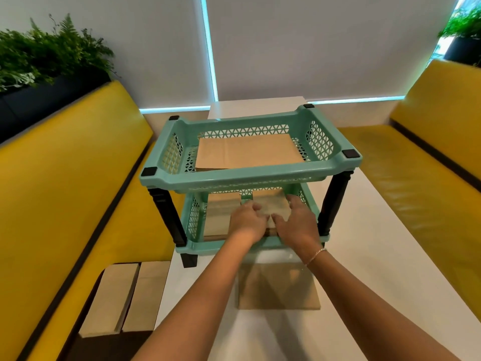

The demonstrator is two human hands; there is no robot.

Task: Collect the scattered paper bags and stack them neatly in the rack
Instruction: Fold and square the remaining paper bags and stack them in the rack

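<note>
Paper bags, flat and brown, lie in several spots, and I count them by place. One wide flat bag (250,151) sits on the upper tier of the mint-green plastic two-tier rack (250,178) with black corner posts. On the lower tier I see two stacks side by side: a left stack (221,214) and a right stack (273,207). My left hand (246,220) and my right hand (296,222) both reach into that lower tier. The left hand's grip is curled at the near edge of the right stack, and the right hand's grip lies on that stack with the thumb at its near edge; whether either truly pinches the paper I cannot tell. A thin bracelet (316,255) circles my right wrist.

One more large flat bag (278,287) lies on the white counter (377,256), just in front of the rack and partly under my forearms. Two narrow bags (125,293) lie side by side off the counter's left edge, on a dark surface.

Yellow padded benches (65,191) run along both sides of the counter. Green ferns in dark planters (46,56) stand behind each bench, two in all, and pale roller blinds (312,48) cover the windows beyond.
</note>
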